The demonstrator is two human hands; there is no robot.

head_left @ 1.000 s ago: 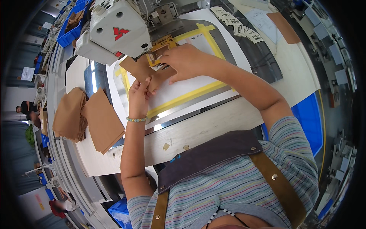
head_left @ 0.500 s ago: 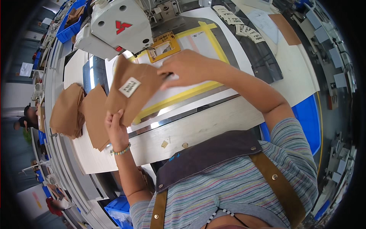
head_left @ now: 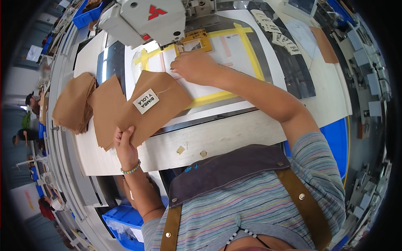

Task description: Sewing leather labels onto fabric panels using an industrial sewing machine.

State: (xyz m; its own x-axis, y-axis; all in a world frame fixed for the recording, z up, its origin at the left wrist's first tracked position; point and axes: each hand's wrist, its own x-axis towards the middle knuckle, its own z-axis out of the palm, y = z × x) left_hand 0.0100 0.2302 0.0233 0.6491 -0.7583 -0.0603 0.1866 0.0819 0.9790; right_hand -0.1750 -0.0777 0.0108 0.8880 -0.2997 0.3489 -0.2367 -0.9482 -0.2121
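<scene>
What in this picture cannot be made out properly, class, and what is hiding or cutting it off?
- Head view: the needle area of the sewing machine is hidden behind its own white body.
- The right hand lies palm down; anything beneath it is hidden.
- The left hand grips the brown fabric piece; its underside faces away.
- The small labels are too small to tell apart.
- The stack of brown pieces bends and blurs near the rim.

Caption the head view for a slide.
Left hand holds a labelled brown fabric piece; right hand rests by the sewing machine.
</scene>
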